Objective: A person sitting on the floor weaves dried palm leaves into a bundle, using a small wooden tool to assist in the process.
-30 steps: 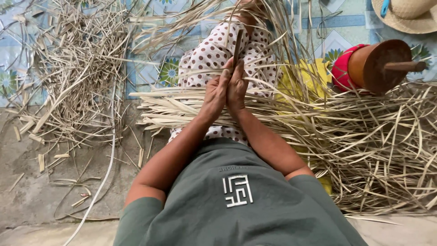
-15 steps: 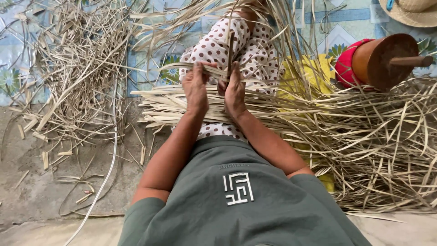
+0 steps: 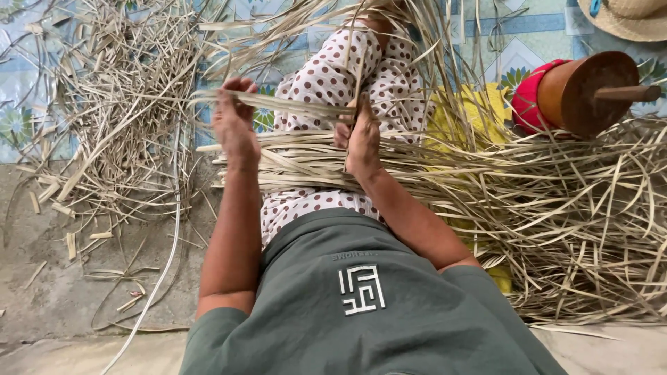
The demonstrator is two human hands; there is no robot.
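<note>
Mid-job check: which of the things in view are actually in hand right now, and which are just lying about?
In hand:
- left hand and right hand, stretching one pale leaf strip between them
- bundle of strips across the lap, under the hands

Lying about:
- scrap pile on the left
- wooden spool with red cloth
- straw hat
- patterned mat

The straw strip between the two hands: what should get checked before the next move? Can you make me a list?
1. Left hand pinches one end of the strip: ok.
2. Right hand has the other end: ok, though its fingers are partly hidden.
3. Strip stretched level, apart from the bundle on the lap: ok.
4. Strip free of cracks: cannot tell.
5. Dark thin tool at the right hand, gripped firmly: cannot tell.
6. More straw beside the right arm: ok.
</note>
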